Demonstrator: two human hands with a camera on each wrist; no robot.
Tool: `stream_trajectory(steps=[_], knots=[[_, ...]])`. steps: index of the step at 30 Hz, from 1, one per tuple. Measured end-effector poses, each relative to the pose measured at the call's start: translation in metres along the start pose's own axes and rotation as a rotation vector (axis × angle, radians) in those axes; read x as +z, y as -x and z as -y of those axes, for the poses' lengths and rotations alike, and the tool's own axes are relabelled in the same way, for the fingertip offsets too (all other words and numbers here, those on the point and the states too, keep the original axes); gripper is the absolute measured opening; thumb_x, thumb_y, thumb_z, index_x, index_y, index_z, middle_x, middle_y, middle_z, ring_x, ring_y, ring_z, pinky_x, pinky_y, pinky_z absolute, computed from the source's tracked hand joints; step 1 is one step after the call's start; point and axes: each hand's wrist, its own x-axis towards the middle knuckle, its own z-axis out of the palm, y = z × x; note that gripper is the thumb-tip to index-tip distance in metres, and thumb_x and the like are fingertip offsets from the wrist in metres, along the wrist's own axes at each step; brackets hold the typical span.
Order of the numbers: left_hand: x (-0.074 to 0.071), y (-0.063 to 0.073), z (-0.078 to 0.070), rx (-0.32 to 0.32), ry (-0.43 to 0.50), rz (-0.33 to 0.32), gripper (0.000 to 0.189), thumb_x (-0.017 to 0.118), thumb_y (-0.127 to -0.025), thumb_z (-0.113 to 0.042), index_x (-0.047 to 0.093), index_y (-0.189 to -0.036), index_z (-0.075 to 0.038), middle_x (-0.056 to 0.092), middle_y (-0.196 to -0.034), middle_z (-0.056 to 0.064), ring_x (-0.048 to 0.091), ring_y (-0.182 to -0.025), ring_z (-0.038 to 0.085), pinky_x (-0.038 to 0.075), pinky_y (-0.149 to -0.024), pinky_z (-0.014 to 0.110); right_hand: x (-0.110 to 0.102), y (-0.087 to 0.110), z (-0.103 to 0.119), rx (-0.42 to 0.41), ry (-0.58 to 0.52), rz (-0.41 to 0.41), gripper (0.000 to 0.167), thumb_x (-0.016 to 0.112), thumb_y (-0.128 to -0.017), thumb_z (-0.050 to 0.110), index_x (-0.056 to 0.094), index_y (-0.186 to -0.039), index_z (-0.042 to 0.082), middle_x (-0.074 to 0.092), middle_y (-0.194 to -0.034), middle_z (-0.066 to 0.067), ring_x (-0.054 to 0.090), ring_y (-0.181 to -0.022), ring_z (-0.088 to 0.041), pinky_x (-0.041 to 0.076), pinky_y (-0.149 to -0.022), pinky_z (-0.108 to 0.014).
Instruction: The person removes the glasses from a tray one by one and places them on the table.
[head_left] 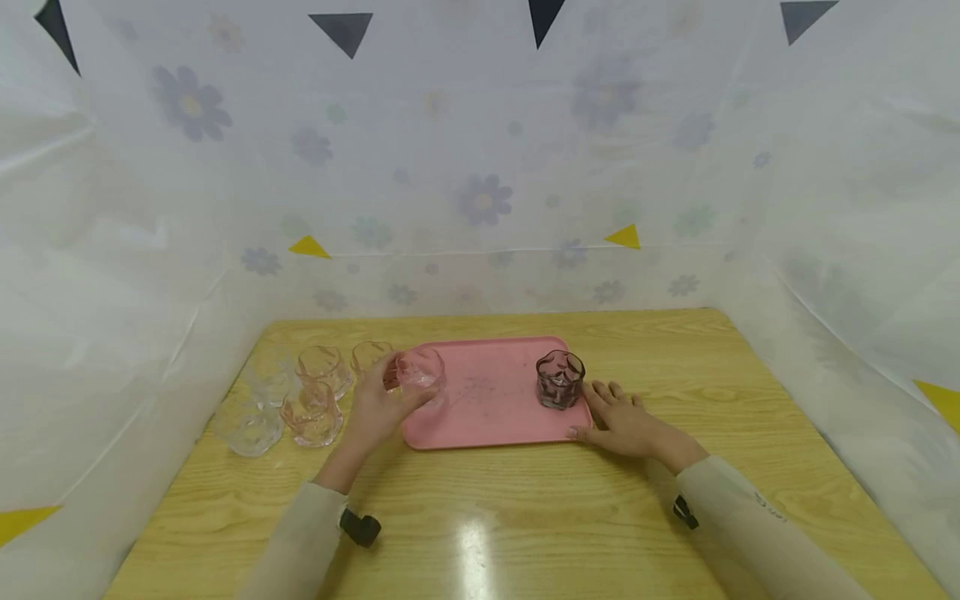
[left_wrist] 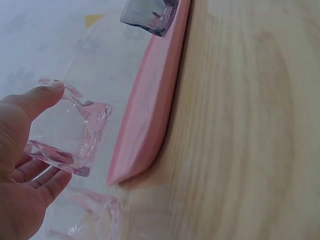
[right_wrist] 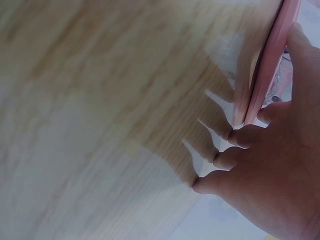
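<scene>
My left hand (head_left: 380,406) grips a pale pink glass tumbler (head_left: 420,369) between thumb and fingers, at the left end of a pink tray (head_left: 487,417). From the left wrist, the tumbler (left_wrist: 97,122) shows wavy sides and looks raised beside the tray's corner. A dark smoky tumbler (head_left: 560,382) stands upright on the tray's right end. Beside that end, my right hand (head_left: 626,423) lies with fingers spread and straight. In the right wrist view its fingertips touch the table, and the thumb and index finger (right_wrist: 272,111) are by the tray's edge (right_wrist: 267,65).
Several tumblers stand on the table left of the tray: pinkish ones (head_left: 312,417) and clear ones (head_left: 253,432), close together. The wooden table (head_left: 525,517) has a pale floral curtain (head_left: 480,150) behind it and at both sides.
</scene>
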Motion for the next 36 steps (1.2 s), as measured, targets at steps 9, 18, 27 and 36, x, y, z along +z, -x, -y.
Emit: stream_trajectory(steps=[9, 18, 27, 36], knots=[[-0.022, 0.015, 0.017, 0.042, -0.077, -0.084, 0.084, 0.094, -0.081, -0.032, 0.054, -0.15, -0.004, 0.066, -0.135, 0.019, 0.065, -0.123, 0.037, 0.056, -0.105, 0.054, 0.001, -0.001, -0.002, -0.002, 0.017, -0.003, 0.097, 0.055, -0.103, 0.063, 0.018, -0.168, 0.001, 0.017, -0.171, -0.033, 0.009, -0.157, -0.059, 0.011, -0.119, -0.083], [-0.028, 0.026, 0.025, 0.052, -0.111, -0.138, 0.085, 0.095, -0.08, -0.024, 0.053, -0.149, 0.001, 0.067, -0.129, 0.022, 0.066, -0.123, 0.041, 0.056, -0.106, 0.055, 0.001, -0.001, -0.007, 0.003, 0.02, 0.004, 0.097, 0.055, -0.103, 0.062, 0.018, -0.167, 0.0, 0.016, -0.171, -0.033, 0.008, -0.157, -0.059, 0.01, -0.119, -0.084], [-0.028, 0.034, 0.027, 0.102, -0.152, -0.219, 0.071, 0.097, -0.075, -0.014, 0.061, -0.133, 0.006, 0.065, -0.102, 0.02, 0.07, -0.105, 0.038, 0.06, -0.099, 0.052, 0.002, -0.001, -0.008, 0.009, 0.021, 0.006, 0.098, 0.054, -0.103, 0.064, 0.017, -0.168, 0.001, 0.015, -0.172, -0.033, 0.007, -0.157, -0.059, 0.01, -0.119, -0.084], [-0.027, 0.036, 0.033, 0.091, -0.2, -0.274, 0.069, 0.098, -0.074, -0.014, 0.062, -0.127, 0.011, 0.065, -0.097, 0.021, 0.071, -0.098, 0.039, 0.061, -0.096, 0.052, 0.001, 0.0, -0.007, 0.006, 0.015, 0.002, 0.097, 0.055, -0.103, 0.062, 0.017, -0.167, 0.0, 0.015, -0.171, -0.033, 0.007, -0.157, -0.059, 0.01, -0.119, -0.084]])
